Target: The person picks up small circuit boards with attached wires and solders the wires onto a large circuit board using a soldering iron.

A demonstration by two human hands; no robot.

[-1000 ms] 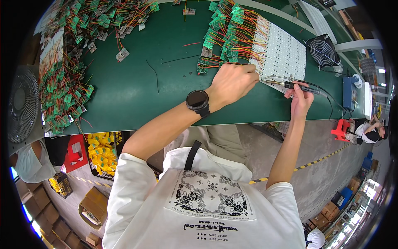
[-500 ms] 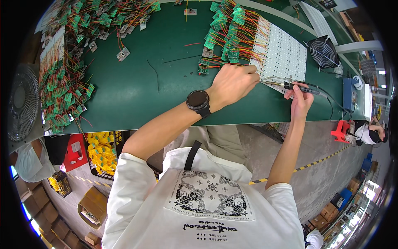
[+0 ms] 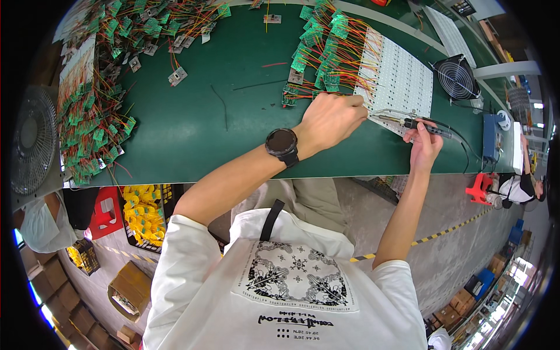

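Note:
My left hand (image 3: 331,119), with a black watch on its wrist, is closed in a pinch at the near left corner of a white perforated board (image 3: 402,76). Whatever its fingertips hold is hidden. My right hand (image 3: 424,149) grips a soldering iron (image 3: 392,119) by its dark handle, and the tip points left, close to my left fingertips. Red and yellow wires (image 3: 353,58) run from the white board's left side to rows of small green circuit boards (image 3: 331,58). Everything lies on a green work surface (image 3: 181,134).
A small black fan (image 3: 458,80) and a blue box-shaped unit (image 3: 493,137) stand to the right. Wired green boards (image 3: 87,125) are heaped at the left, beside a grey fan (image 3: 34,143). Below the table edge is a crate of yellow parts (image 3: 143,216). A person sits near a red stool (image 3: 478,189).
The soldering iron and my right hand have shifted slightly, with the tip still near my left fingertips. My left hand keeps its pinch. The person at far right has changed posture.

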